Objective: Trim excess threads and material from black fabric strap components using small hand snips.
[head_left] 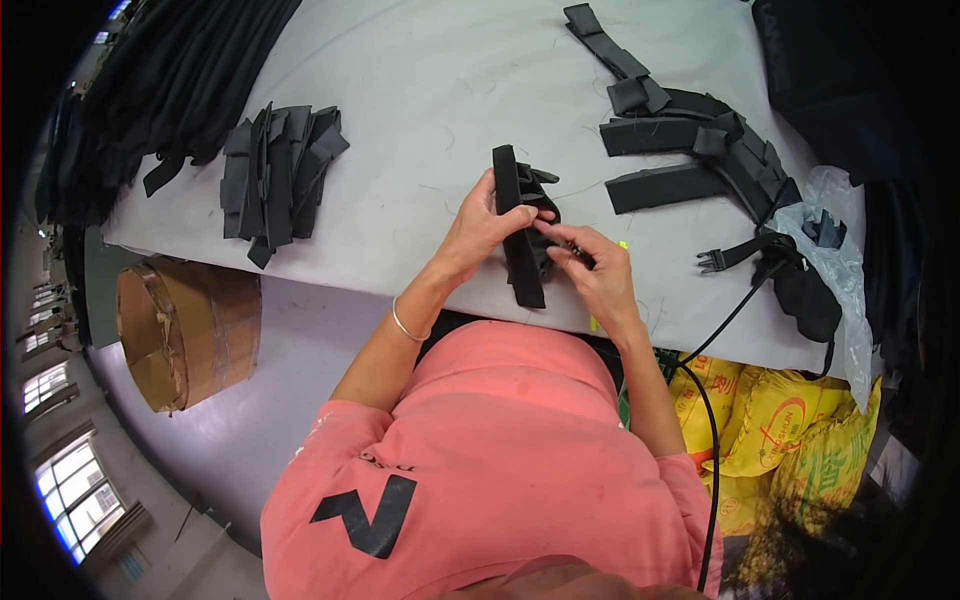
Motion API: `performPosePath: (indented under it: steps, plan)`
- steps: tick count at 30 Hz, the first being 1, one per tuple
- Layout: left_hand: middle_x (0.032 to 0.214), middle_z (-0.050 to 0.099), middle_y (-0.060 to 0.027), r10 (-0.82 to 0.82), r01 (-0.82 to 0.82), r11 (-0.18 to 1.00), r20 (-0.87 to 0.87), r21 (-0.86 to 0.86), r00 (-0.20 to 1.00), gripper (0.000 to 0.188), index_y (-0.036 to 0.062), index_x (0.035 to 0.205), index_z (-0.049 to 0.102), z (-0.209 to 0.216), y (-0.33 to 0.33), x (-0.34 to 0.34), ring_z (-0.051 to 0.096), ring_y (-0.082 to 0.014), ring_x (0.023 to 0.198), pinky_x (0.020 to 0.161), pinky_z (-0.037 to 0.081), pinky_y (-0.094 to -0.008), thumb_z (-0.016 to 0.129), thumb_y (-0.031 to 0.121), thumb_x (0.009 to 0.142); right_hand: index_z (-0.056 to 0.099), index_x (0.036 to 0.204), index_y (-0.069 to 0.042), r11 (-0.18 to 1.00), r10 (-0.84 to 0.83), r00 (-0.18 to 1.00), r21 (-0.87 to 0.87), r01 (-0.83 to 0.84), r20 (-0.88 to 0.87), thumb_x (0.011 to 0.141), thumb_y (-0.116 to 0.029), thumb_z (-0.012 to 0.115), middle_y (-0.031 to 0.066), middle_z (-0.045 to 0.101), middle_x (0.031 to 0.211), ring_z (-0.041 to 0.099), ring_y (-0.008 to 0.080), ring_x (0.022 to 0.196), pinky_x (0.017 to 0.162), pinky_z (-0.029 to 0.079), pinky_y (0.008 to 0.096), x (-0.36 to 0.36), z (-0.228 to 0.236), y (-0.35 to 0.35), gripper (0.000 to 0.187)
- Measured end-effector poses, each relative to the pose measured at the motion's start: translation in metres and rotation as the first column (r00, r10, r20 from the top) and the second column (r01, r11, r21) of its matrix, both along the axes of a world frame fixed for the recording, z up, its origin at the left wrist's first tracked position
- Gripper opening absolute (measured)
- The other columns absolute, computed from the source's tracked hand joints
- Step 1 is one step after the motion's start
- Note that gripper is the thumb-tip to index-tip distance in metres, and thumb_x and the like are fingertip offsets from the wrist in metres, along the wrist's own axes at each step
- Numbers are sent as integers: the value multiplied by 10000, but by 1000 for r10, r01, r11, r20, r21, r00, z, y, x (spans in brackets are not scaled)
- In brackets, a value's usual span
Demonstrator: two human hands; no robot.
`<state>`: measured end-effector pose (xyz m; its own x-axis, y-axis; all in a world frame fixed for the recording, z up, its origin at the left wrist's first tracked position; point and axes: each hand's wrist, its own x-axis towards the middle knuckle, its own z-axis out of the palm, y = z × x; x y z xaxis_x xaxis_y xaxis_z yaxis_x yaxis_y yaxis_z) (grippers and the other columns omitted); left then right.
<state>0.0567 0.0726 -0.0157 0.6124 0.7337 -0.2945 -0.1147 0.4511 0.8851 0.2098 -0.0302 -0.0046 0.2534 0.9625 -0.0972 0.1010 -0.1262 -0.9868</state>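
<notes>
In front of my body, above the table's near edge, my left hand (474,228) is closed around a black fabric strip piece (519,255), with its thumb across the front. The long flat strip stands nearly upright, and folded dark loops stick out on its right side. My right hand (603,272) is at the right of the piece, its fingers bent together near the loops. Something small and dark shows between these fingers, too hidden to name.
A pile of dark strips (285,180) lies on the white table (430,90) at left, more strips (668,190) at right. Farther right are a buckled black strap (745,252) and a clear plastic bag (850,275). A cardboard box (215,335) and yellow sacks (765,425) stand below.
</notes>
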Motion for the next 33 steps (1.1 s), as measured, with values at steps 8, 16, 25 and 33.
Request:
performPosePath:
  steps: [8,16,25,33]
  plan:
    - [1032,634,-181,-67,67,998,-41,15,997,450,4,1252,394,-3,-5,2,644,-199,926,885,493,-333,568,38,839,644,972,-35,982,146,973,-142,-122,176,778,-24,622,75,667,792,623,167,674,618,473,307,21,-17,-12,196]
    - [1031,634,-155,-71,74,996,-70,41,995,415,-24,1170,403,1,-6,2,641,-176,926,880,496,-318,606,86,825,647,973,-55,931,-348,788,93,352,507,806,-99,656,52,615,776,565,178,660,610,435,297,45,6,-21,173]
    - [1038,622,-147,-57,66,995,-101,80,993,421,-29,1173,399,-1,-8,5,636,-172,923,861,505,-306,621,104,841,662,1027,-124,997,34,796,34,-69,604,754,-205,720,42,587,762,572,235,680,625,429,354,13,4,-23,291]
    - [1030,619,-160,-70,72,997,-45,30,996,430,-32,1176,394,-3,-5,3,640,-188,919,859,507,-316,632,109,847,680,984,-93,984,178,766,-136,-119,618,761,-4,626,62,669,814,641,209,705,627,490,269,12,-6,-12,246]
